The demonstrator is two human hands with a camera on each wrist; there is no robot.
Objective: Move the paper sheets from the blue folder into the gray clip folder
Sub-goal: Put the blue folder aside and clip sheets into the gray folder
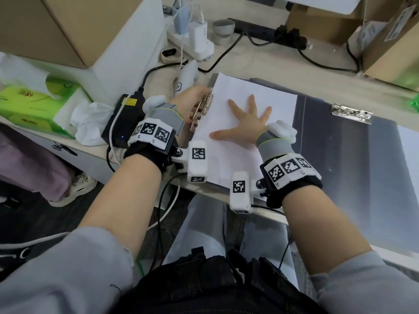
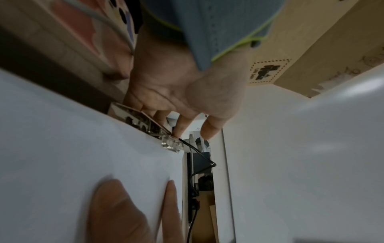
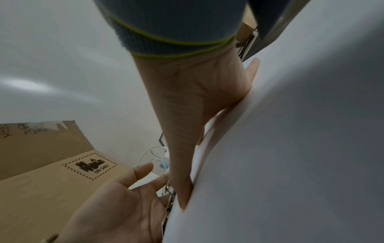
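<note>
White paper sheets [image 1: 249,91] lie on the left folder, of which only a gray edge [image 1: 213,79] shows at the far corner. My right hand [image 1: 247,123] rests flat on the sheets with fingers spread. A rose-gold clip [image 1: 203,109] stands raised along the sheets' left edge. Behind it, my left hand [image 1: 192,98] touches it with straight fingers [image 2: 180,129], the thumb apart. The right wrist view shows the left palm [image 3: 116,205] spread beside the clip [image 3: 169,202]. On the right lies an open blue-gray folder [image 1: 340,155] with a silver clip [image 1: 351,112].
A black power brick [image 1: 122,123] with cables and a green tissue pack [image 1: 34,105] lie left of the folders. Beyond them are a white handheld device [image 1: 186,75], a power strip [image 1: 195,39] and cardboard boxes [image 1: 385,37]. The desk's front edge [image 1: 204,191] runs under my wrists.
</note>
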